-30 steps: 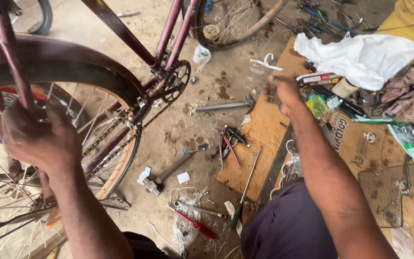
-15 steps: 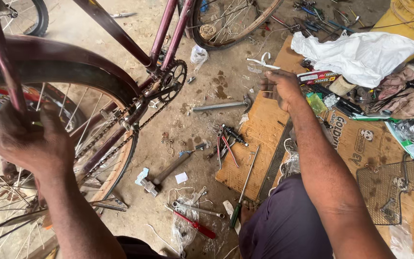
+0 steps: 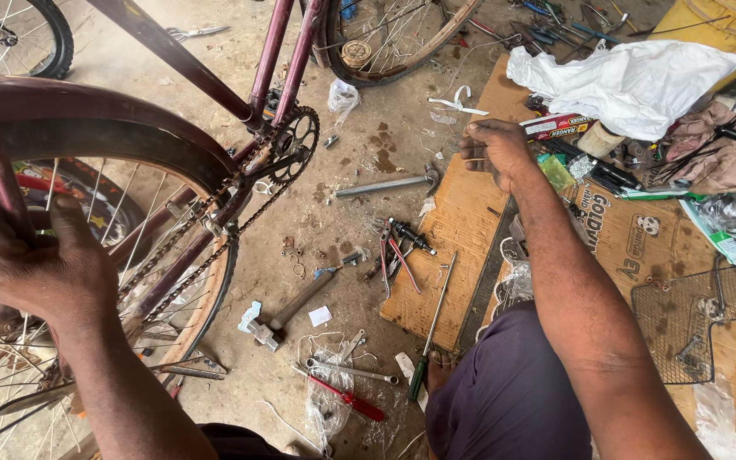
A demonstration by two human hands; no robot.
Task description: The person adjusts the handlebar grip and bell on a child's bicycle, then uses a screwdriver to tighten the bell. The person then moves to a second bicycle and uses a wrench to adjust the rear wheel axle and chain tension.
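Left hand (image 3: 31, 268) fingers clamp the wheel (image 3: 87, 281) at nine o'clock; right hand (image 3: 494, 153) at one o'clock, fingers curled, possibly pinching a thin wire above cardboard (image 3: 457, 230), so best keep the wheel steady

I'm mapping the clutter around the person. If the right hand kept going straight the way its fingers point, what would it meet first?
The right hand points left over the edge of the brown cardboard sheet. Probably first: the white twisted strip on the ground, though depth is unclear.
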